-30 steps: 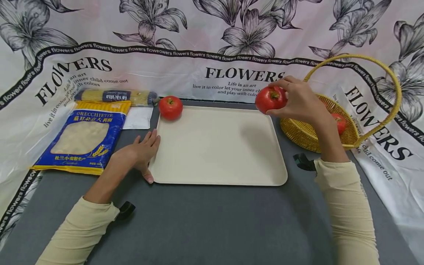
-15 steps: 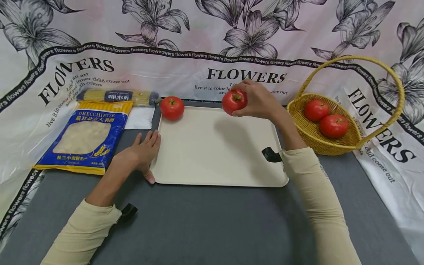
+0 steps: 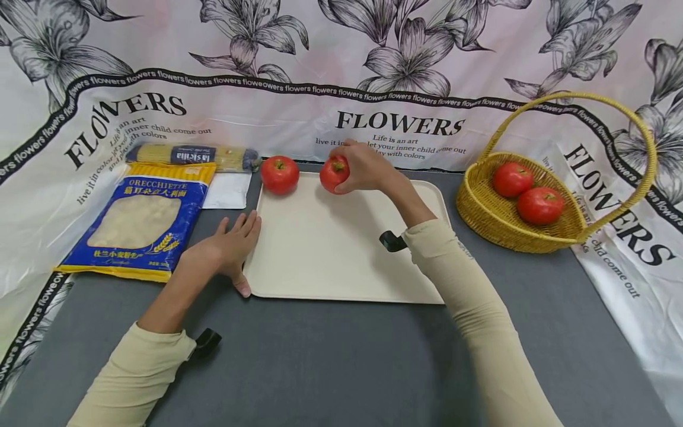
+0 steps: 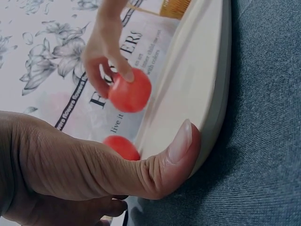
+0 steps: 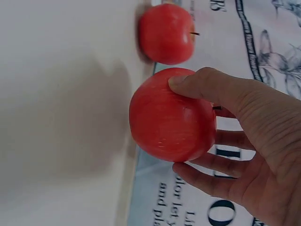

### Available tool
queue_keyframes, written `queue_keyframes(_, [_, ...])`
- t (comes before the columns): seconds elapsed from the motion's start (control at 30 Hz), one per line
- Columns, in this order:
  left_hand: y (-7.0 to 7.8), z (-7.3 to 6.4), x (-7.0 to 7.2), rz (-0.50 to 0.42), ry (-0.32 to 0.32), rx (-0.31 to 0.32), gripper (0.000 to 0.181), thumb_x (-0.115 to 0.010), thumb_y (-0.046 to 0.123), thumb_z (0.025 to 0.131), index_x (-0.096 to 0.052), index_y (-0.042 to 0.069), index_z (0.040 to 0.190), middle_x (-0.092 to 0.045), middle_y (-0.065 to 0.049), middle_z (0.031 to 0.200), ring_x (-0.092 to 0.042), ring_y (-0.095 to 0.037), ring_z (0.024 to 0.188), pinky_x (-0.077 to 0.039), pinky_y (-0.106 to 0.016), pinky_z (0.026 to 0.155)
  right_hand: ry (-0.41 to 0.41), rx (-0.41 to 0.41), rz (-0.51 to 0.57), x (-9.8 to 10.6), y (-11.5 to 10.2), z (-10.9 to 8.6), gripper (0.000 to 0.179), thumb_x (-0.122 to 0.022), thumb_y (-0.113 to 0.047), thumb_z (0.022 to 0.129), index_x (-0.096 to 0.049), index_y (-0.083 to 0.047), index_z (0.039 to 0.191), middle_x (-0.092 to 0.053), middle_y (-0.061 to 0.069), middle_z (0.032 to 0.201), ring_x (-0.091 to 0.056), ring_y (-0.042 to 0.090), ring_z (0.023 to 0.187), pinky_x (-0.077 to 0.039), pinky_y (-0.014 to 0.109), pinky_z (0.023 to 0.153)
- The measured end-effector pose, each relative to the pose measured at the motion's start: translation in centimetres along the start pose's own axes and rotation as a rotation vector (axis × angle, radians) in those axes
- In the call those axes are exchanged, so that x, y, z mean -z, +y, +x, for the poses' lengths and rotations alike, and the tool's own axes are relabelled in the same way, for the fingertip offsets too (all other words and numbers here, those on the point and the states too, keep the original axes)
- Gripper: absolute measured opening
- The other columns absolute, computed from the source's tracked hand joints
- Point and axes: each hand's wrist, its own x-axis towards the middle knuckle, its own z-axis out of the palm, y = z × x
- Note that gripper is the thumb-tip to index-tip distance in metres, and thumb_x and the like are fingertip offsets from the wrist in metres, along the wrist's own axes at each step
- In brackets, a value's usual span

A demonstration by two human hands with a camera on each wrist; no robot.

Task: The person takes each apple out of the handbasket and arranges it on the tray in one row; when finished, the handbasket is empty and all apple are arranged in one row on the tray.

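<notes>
A red apple with a short dark stem is gripped between the thumb and fingers of my right hand, held over the back part of the cream tray. Its shadow falls on the tray surface. Another red apple sits at the tray's back left corner, just left of the held one. My left hand rests against the tray's left edge, fingers spread and fairly straight, thumb at the near left corner. Two more apples lie in a yellow woven basket on the right.
Left of the tray lies a blue and yellow orecchiette bag. Behind it are a long pasta packet and a white packet. The basket's tall handle arches up. A flower-printed sheet backs the grey table.
My right hand has carried the apple leftward from beside the basket to near the apple at the back left corner. My left hand has stayed at the tray's edge.
</notes>
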Motion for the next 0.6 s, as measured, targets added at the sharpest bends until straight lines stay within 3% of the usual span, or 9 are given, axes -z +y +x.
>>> queue_keyframes(0.3, [-0.3, 0.3, -0.2, -0.043, -0.016, 0.002, 0.164, -0.094, 0.064, 0.053, 0.003, -0.008, 0.164, 0.018, -0.029, 0.172, 0.010, -0.050, 0.161, 0.008, -0.072, 0.127, -0.057, -0.026, 0.026, -2.0, 0.2, 1.7, 0.063, -0.085, -0.019, 0.082, -0.062, 0.003, 0.137, -0.064, 0.021, 0.133, -0.056, 0.033, 0.123, -0.054, 0.042, 0.105])
queue_keyframes(0.6, [-0.1, 0.2, -0.1, -0.006, -0.008, -0.004, 0.158, -0.097, 0.054, 0.059, 0.003, -0.011, 0.163, 0.016, -0.033, 0.171, 0.008, -0.054, 0.160, 0.004, -0.074, 0.127, -0.125, -0.067, 0.011, -2.0, -0.1, 1.6, 0.065, -0.083, -0.021, 0.089, -0.055, 0.000, 0.145, -0.056, 0.019, 0.143, -0.052, 0.032, 0.129, -0.050, 0.043, 0.112])
